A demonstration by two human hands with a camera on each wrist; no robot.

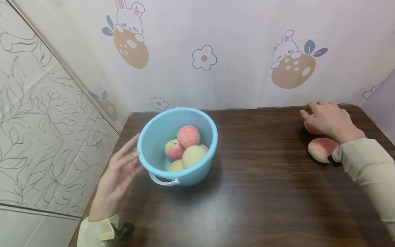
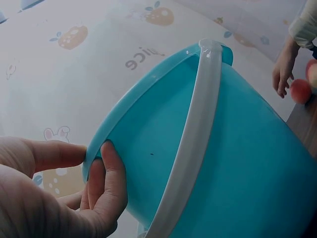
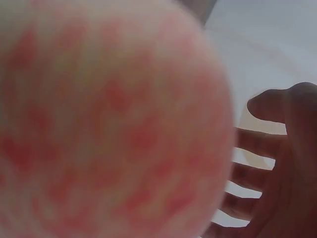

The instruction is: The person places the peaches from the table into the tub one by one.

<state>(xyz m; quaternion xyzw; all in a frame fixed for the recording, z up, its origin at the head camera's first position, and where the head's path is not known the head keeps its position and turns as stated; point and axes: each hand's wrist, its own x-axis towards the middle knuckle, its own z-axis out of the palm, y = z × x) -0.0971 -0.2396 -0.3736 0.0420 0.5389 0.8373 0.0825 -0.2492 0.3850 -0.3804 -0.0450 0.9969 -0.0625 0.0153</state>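
A light blue bucket [image 1: 154, 137] [image 2: 237, 163] with a white handle [image 1: 163, 181] [image 2: 193, 144] stands on the dark wooden table [image 1: 262, 192]. It holds several pink and yellow peaches [image 1: 188, 136]. My left hand [image 1: 132, 151] [image 2: 96, 158] lies against the bucket's left wall with straight fingers, the thumb at the rim. At the far right my right hand [image 1: 308, 115] [image 2: 282, 84] [image 3: 267, 148] hovers over a pink peach [image 1: 311, 129] [image 2: 299, 90] with fingers spread, not closed round it. A second peach [image 1: 321, 149] [image 3: 109, 124] lies by that wrist.
Wallpaper with rabbits and flowers [image 1: 203, 57] rises directly behind the table's back edge. A patterned panel [image 1: 46, 120] closes off the left side. Bare wood stretches between the bucket and the two loose peaches.
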